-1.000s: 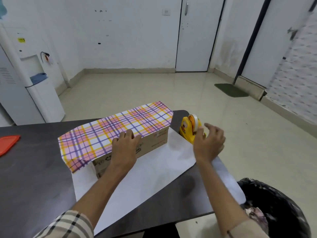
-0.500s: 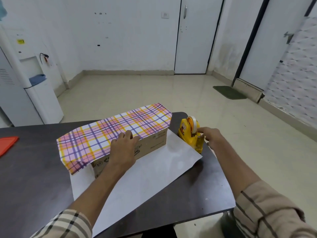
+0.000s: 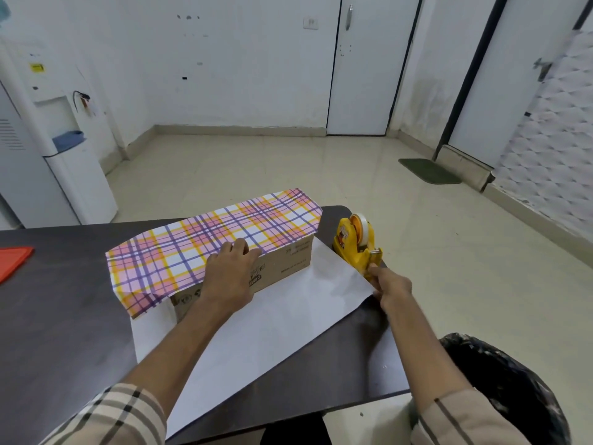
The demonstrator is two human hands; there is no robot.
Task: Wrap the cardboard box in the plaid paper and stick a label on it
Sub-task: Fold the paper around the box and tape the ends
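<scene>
Dark table (image 3: 48, 316), seen from the head camera. Cardboard box (image 3: 282, 268) lies lengthwise near the middle, long side facing the person, printing on that side upside down. It sits on the plaid paper (image 3: 208, 248): one flap is folded up over the far side and across the top, pattern showing, overhanging the box's left end. The rest of the sheet lies flat, white side up, reaching the table's near edge.

Left hand (image 3: 231, 277): fingers straight, a little spread, pressing the flap's edge down at the box's near top edge. Fingertips on plaid, palm against the bare cardboard side below.

Right hand (image 3: 390, 285): over the sheet's right corner, apart from the box. Fingers and thumb curled together, pinching at the near tip of the yellow tape dispenser (image 3: 353, 242), just below its metal cutter. Tape end or plastic body, cannot tell. Dispenser stands just beside the box's right end, touching the paper's edge.

Orange flat piece (image 3: 14, 261) at far left of table. Black-bagged bin (image 3: 513, 380) on the floor, lower right
</scene>
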